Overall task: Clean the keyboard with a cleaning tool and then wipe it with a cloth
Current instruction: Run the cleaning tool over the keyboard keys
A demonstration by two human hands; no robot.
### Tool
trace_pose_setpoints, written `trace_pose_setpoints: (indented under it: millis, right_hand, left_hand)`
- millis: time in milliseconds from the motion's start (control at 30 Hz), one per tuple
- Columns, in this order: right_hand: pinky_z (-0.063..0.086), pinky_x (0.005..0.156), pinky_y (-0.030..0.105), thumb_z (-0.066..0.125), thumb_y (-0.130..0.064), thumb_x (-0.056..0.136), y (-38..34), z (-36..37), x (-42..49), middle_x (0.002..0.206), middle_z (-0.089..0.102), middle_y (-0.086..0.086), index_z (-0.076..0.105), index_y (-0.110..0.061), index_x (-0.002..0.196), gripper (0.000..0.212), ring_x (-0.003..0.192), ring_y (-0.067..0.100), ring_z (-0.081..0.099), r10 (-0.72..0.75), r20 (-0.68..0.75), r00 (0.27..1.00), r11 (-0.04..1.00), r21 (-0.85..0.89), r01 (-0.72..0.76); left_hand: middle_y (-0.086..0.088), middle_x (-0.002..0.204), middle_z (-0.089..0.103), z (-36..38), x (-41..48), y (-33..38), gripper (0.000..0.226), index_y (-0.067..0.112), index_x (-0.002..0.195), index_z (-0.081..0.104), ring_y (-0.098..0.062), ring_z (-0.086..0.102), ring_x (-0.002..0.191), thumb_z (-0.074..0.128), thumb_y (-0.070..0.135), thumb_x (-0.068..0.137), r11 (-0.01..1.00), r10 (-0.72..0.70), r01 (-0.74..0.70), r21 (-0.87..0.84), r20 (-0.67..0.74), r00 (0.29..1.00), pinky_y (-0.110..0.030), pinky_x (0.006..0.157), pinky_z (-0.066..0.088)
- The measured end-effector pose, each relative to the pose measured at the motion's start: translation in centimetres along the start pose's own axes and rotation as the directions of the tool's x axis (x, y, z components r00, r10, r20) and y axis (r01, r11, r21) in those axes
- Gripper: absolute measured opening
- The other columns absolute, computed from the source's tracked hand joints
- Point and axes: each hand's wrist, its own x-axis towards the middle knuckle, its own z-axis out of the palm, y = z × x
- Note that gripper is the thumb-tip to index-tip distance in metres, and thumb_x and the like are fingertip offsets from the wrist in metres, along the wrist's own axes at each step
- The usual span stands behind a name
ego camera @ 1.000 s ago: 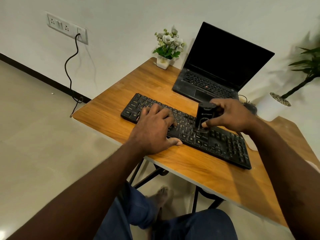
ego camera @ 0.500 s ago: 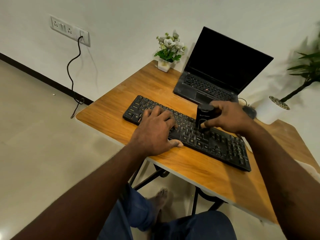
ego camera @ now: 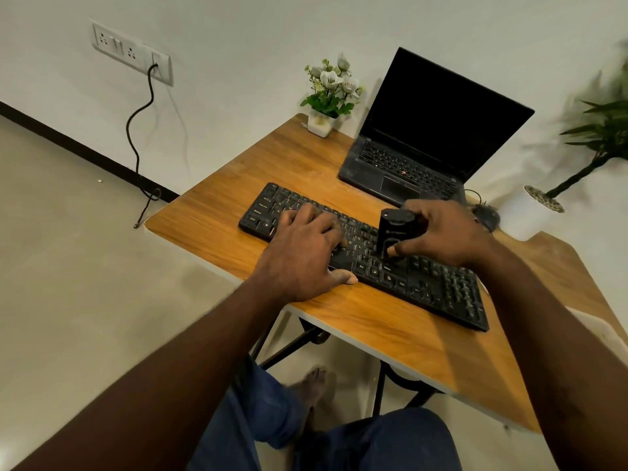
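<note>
wall socket [ego camera: 131,49]: white, with a black cable [ego camera: 136,130] plugged in at its right end
keyboard [ego camera: 441,294]: black, lying slantwise on the wooden table [ego camera: 210,219]; at its left end you can read Caps Lock, Shift and Ctrl, and near your right thumb Alt and a second Ctrl
left hand [ego camera: 306,253]: yours lies on the left half of the keys, fingers loosely spread and holding nothing, thumb tip on the table by the front edge
cleaning tool [ego camera: 394,232]: black, upright, lower end on the keys around mid-keyboard; the pale logo on its side is too small to read
right hand [ego camera: 445,236]: yours is clamped on the cleaning tool, thumb low on its front, fingers wrapped behind its top
laptop [ego camera: 435,130]: open behind the keyboard, screen dark, key legends unreadable
</note>
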Motion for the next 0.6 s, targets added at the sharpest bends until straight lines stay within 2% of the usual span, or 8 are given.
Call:
trace_pose_setpoints:
  millis: [67,200,300,333,467,500,533,600]
  right_hand:
    - [0.06,0.079,0.04,0.092,-0.026,0.072,-0.1,-0.3,-0.3,0.094,0.075,-0.006,0.068,-0.029,0.099,0.036,0.087,0.01,0.072,-0.022,0.088,0.996,0.999,0.034,0.02]
    - [0.06,0.081,0.044,0.091,-0.027,0.073,0.2,0.3,-0.7,0.095,0.073,-0.007,0.065,-0.032,0.1,0.038,0.089,0.01,0.07,-0.018,-0.066,0.998,1.0,0.004,0.018]
    - [0.061,0.079,0.044,0.092,-0.023,0.072,-0.2,-0.1,-0.9,0.093,0.074,-0.004,0.067,-0.028,0.098,0.036,0.084,0.011,0.072,-0.011,0.073,0.997,0.998,0.064,0.007]
    - [0.061,0.078,0.041,0.092,-0.022,0.072,-0.3,-0.5,-0.8,0.094,0.075,-0.005,0.068,-0.027,0.099,0.037,0.085,0.01,0.072,-0.022,0.081,0.996,0.996,0.084,0.016]
    - [0.048,0.071,0.024,0.09,-0.024,0.075,0.1,0.1,1.1,0.095,0.068,-0.012,0.064,-0.03,0.101,0.038,0.089,0.005,0.064,-0.016,-0.209,0.978,1.0,-0.013,0.013]
    - [0.046,0.069,0.022,0.09,-0.024,0.076,0.0,0.5,1.5,0.096,0.066,-0.014,0.063,-0.03,0.102,0.038,0.09,0.003,0.062,0.003,-0.232,0.973,1.0,-0.015,-0.007]
    - [0.044,0.069,0.021,0.089,-0.023,0.076,0.0,0.9,1.8,0.097,0.066,-0.013,0.063,-0.03,0.102,0.038,0.091,0.002,0.062,0.022,-0.203,0.979,1.0,0.002,-0.022]
    - [0.047,0.069,0.021,0.09,-0.023,0.074,0.0,0.8,1.6,0.098,0.069,-0.009,0.065,-0.028,0.102,0.038,0.088,0.003,0.066,0.022,-0.054,0.998,0.999,0.048,-0.02]
  left_hand:
    - [0.01,0.142,0.048,0.1,0.1,-0.1,0.075,0.034,0.135,0.059,-0.018,0.03,0.134,0.051,0.086,0.081,1.0,-0.002,0.002,0.008,-0.003,1.0,-0.044,0.111,0.029]
    - [0.01,0.143,0.047,0.1,0.0,-0.1,0.076,0.034,0.136,0.059,-0.018,0.03,0.134,0.051,0.086,0.081,1.0,-0.006,0.006,0.015,0.0,1.0,-0.045,0.111,0.029]
    - [0.01,0.144,0.047,0.1,0.0,-0.2,0.077,0.033,0.137,0.058,-0.018,0.03,0.135,0.05,0.086,0.081,1.0,-0.003,0.003,0.011,-0.003,1.0,-0.044,0.112,0.029]
    - [0.01,0.144,0.047,0.1,0.0,-0.2,0.077,0.033,0.136,0.058,-0.018,0.03,0.135,0.05,0.086,0.081,1.0,-0.002,0.002,0.011,-0.002,1.0,-0.044,0.111,0.029]
    - [0.01,0.143,0.048,0.1,0.0,-0.2,0.077,0.033,0.135,0.059,-0.018,0.03,0.135,0.05,0.087,0.081,1.0,-0.001,0.001,0.019,-0.002,1.0,-0.045,0.111,0.029]
    - [0.01,0.142,0.048,0.2,0.0,-0.2,0.077,0.033,0.135,0.059,-0.018,0.031,0.134,0.05,0.086,0.081,1.0,0.0,0.0,0.015,-0.008,1.0,-0.044,0.111,0.029]
    - [0.01,0.142,0.049,0.2,-0.1,-0.2,0.077,0.033,0.135,0.06,-0.018,0.031,0.134,0.05,0.086,0.081,1.0,0.001,-0.001,0.012,-0.012,1.0,-0.044,0.11,0.029]
    - [0.009,0.143,0.048,0.1,-0.1,-0.1,0.077,0.032,0.136,0.059,-0.018,0.03,0.134,0.05,0.086,0.081,1.0,0.0,0.0,0.019,-0.007,1.0,-0.044,0.11,0.028]
